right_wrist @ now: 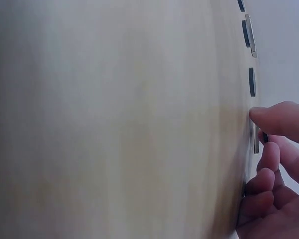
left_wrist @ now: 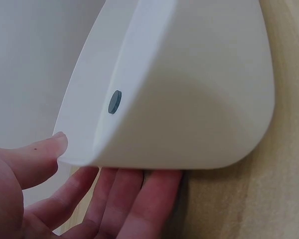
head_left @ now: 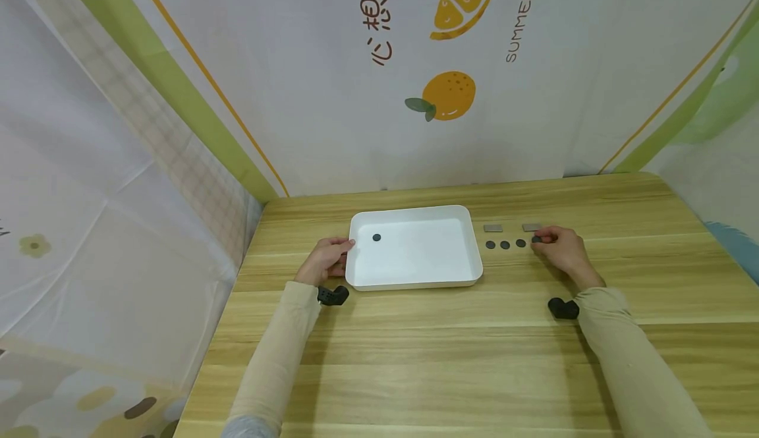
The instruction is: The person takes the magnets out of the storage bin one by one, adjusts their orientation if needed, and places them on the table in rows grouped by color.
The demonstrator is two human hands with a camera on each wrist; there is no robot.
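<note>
A shallow white tray (head_left: 422,253) lies on the table with one small dark disc (head_left: 376,237) inside, towards its left end. My left hand (head_left: 325,258) grips the tray's left edge, thumb over the rim and the other fingers beneath, as the left wrist view shows. To the right of the tray my right hand (head_left: 563,249) pinches another dark disc (head_left: 536,239) at the right end of a row, close over the tabletop. Three more discs (head_left: 505,245) lie in that row between the tray and my right fingertips.
Two flat grey rectangular pieces, a left one (head_left: 493,228) and a right one (head_left: 531,227), lie just behind the row of discs. The wooden table (head_left: 427,359) stretches towards me. A printed fabric curtain (head_left: 332,128) hangs behind its far edge.
</note>
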